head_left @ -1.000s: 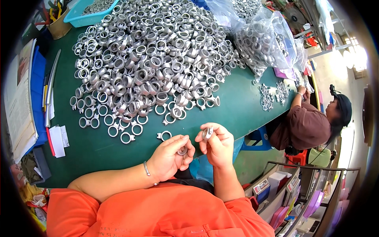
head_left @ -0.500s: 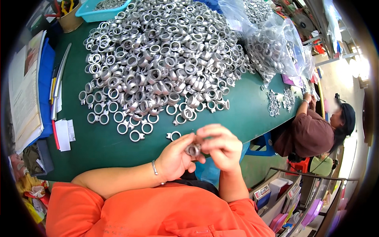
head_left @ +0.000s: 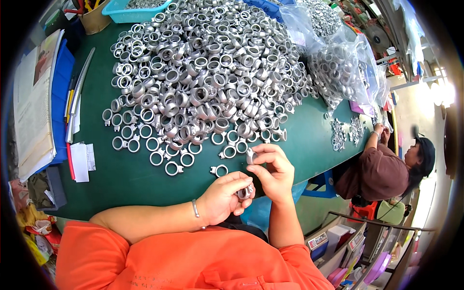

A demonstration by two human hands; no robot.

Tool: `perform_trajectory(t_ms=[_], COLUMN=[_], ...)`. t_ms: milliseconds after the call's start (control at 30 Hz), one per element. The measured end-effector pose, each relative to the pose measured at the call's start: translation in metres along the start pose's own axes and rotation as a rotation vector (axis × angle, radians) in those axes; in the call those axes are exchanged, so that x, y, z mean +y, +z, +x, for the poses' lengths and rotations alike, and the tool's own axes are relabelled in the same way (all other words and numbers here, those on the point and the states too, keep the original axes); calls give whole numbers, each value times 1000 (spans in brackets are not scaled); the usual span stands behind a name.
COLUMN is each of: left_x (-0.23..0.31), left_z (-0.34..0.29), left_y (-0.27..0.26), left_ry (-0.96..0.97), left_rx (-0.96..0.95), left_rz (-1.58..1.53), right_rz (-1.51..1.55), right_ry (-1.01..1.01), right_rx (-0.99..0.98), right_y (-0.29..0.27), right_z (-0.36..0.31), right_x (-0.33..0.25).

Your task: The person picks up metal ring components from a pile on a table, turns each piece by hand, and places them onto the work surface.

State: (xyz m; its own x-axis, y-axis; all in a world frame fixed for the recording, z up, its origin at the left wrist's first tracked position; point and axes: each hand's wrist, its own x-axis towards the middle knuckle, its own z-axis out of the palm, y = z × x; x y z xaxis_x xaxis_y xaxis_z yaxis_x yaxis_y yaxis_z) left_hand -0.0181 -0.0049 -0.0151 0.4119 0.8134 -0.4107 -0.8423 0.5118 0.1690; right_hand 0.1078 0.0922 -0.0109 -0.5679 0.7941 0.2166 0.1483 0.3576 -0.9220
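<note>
Pinching one ring [head_left: 250, 155], the right hand [head_left: 276, 176] hovers beside the left hand [head_left: 221, 197], which grips another ring [head_left: 244, 192] near the pile [head_left: 208, 82].

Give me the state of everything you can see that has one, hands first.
Left hand: curled, holding a metal ring
Right hand: pinching a second ring
Ring pile: loosely heaped on the green table
Lone ring: lying apart from the pile
Clear bag: bulging with metal rings; mouth unclear
Turquoise tray: holding small metal parts
</note>
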Motion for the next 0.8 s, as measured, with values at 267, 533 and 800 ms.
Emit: perform_trajectory(t_ms=[267,533,800], left_x=[-1,-1,0], left_z=[2,2,1], left_y=[0,0,1], left_ry=[18,29,38], left_rx=[4,23,30], left_rz=[12,28,26], right_rz=[510,995,849], right_ry=[-16,444,437], right_rx=[28,32,19], right_y=[-4,-7,-8], right_z=[-11,-13,-15], right_x=[-1,-2,-6])
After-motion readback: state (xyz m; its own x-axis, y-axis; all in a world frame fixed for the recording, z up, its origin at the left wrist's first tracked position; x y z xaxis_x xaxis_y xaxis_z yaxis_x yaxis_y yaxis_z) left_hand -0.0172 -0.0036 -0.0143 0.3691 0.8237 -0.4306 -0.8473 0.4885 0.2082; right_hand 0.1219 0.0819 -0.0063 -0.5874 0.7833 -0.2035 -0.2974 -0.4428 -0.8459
